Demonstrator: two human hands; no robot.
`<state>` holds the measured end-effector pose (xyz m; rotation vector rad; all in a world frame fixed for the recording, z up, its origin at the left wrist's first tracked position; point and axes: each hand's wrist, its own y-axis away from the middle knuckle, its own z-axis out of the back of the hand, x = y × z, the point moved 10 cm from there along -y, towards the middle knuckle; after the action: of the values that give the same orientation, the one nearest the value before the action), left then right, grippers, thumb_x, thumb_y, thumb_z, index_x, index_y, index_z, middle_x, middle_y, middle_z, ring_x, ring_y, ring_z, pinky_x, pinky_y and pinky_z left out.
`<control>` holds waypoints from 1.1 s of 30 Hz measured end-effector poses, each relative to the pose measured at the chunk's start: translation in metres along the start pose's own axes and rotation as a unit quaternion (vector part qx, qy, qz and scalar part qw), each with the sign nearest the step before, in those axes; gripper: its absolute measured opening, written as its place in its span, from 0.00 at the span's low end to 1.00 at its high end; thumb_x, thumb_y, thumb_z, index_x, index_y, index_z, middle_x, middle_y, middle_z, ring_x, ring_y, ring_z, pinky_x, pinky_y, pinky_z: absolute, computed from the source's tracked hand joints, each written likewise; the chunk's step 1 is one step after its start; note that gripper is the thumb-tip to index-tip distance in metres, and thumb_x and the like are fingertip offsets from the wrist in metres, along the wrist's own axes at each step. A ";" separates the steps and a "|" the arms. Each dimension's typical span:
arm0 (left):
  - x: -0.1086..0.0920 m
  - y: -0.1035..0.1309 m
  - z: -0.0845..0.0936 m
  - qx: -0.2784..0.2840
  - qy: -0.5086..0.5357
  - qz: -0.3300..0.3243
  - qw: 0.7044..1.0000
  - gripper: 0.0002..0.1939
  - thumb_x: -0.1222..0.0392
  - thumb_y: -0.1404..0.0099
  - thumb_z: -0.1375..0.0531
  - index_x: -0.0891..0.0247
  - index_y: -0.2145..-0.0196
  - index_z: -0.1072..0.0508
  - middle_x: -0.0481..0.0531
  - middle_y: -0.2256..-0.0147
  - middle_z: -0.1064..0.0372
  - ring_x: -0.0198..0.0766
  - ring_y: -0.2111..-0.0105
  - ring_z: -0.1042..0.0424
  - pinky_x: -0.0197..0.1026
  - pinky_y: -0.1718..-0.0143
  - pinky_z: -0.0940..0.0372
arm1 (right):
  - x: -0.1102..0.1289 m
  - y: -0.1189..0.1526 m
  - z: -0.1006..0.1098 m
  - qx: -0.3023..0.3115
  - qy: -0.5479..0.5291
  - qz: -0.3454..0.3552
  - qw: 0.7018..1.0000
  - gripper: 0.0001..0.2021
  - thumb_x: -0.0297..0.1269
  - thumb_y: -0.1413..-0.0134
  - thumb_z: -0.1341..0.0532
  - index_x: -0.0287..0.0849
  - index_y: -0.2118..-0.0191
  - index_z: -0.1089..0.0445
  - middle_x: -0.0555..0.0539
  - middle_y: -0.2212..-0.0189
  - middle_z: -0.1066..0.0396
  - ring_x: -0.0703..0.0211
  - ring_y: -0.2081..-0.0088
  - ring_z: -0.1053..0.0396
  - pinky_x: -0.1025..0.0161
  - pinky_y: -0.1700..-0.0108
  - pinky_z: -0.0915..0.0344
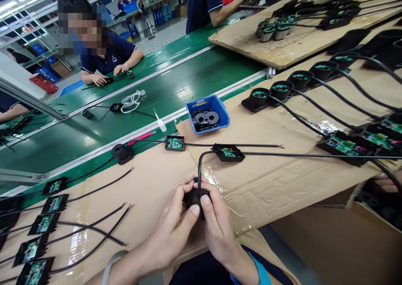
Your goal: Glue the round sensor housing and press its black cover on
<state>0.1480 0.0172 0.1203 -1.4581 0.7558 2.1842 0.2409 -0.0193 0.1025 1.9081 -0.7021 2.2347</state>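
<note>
Both my left hand (pixel 179 218) and my right hand (pixel 216 218) are closed around a black round part (pixel 192 198) at the table's near edge, thumbs on top of it. A black cable (pixel 200 167) rises from the part between my hands and bends right to an open black box with a green circuit board (pixel 229 151). My palms and fingers hide most of the part. Just left of that box is another boxed board (pixel 175 143) on a cable. A black flanged part (pixel 122 152) sits beside a red pen-like tool (pixel 141 137).
A blue bin (pixel 207 114) of black discs stands beyond my hands. Boxed boards with cables (pixel 40 225) lie at left. Black housings (pixel 281 90) line the right side. Behind the green conveyor (pixel 182 90), a person (pixel 106 58) handles small parts; another person's arm reaches toward a red tray.
</note>
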 end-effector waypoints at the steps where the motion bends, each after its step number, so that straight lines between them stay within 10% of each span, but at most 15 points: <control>1: -0.001 0.001 0.000 0.003 -0.005 -0.003 1.000 0.14 0.55 0.25 0.50 0.57 0.44 0.40 0.56 0.39 0.40 0.42 0.37 0.42 0.46 0.36 0.45 | -0.001 -0.001 0.000 0.002 -0.001 -0.005 1.000 0.13 0.36 0.29 0.53 0.48 0.47 0.35 0.44 0.47 0.29 0.55 0.41 0.33 0.55 0.43 0.32; 20: 0.007 0.009 0.004 -0.103 -0.012 -0.030 0.994 0.12 0.53 0.23 0.52 0.56 0.48 0.36 0.56 0.44 0.37 0.45 0.42 0.37 0.49 0.41 0.41 | 0.013 0.001 -0.004 -0.050 0.042 0.038 0.997 0.13 0.32 0.29 0.53 0.48 0.48 0.36 0.46 0.48 0.29 0.59 0.40 0.35 0.56 0.40 0.35; 27: 0.005 0.005 0.021 -0.090 -0.018 -0.066 0.994 0.15 0.55 0.24 0.49 0.50 0.42 0.36 0.51 0.42 0.39 0.42 0.39 0.40 0.44 0.39 0.43 | 0.026 -0.016 0.007 0.067 0.094 0.059 0.992 0.14 0.31 0.34 0.46 0.46 0.44 0.37 0.44 0.43 0.31 0.56 0.39 0.35 0.58 0.41 0.33; 33: 0.008 -0.005 0.022 -0.016 -0.065 -0.063 0.996 0.17 0.50 0.28 0.43 0.56 0.44 0.34 0.55 0.47 0.33 0.47 0.46 0.33 0.45 0.45 0.38 | 0.036 -0.023 -0.003 0.165 0.205 0.114 0.958 0.15 0.23 0.42 0.45 0.38 0.50 0.32 0.42 0.59 0.23 0.54 0.62 0.23 0.60 0.62 0.25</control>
<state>0.1323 0.0349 0.1184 -1.3259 0.5728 2.1788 0.2393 -0.0051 0.1426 1.4475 -0.5293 2.9263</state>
